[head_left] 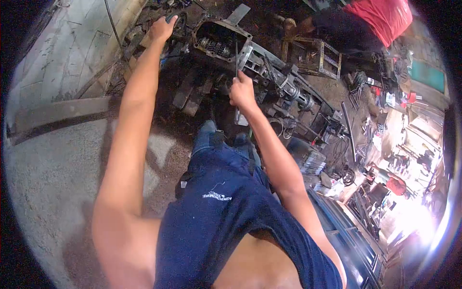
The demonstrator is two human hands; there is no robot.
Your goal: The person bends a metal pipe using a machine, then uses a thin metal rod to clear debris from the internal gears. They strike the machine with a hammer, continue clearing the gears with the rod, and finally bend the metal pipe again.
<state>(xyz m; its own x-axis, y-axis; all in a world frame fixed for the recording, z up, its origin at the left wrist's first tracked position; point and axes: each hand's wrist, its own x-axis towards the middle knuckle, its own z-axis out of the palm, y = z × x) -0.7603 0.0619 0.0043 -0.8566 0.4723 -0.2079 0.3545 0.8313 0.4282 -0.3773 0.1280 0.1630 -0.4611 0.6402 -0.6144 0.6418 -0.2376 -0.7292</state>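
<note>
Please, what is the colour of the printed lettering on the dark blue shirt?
The small printed lettering is white; the head view shows it best.

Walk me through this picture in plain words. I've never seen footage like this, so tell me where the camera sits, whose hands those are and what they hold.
There is no robot here. One wide, curved view comes from a camera on a person's head, looking down past their own dark blue cloth shirt and bare arms. The bare right hand is closed around a long, thin, dark metal rod. The bare left hand is reached out by a dark rounded part; its exact grip is unclear. Between them sits an open, greasy, box-shaped metal housing with dark toothed metal gears inside. Around it are other metal parts and a yellowish rectangular metal frame.
</note>
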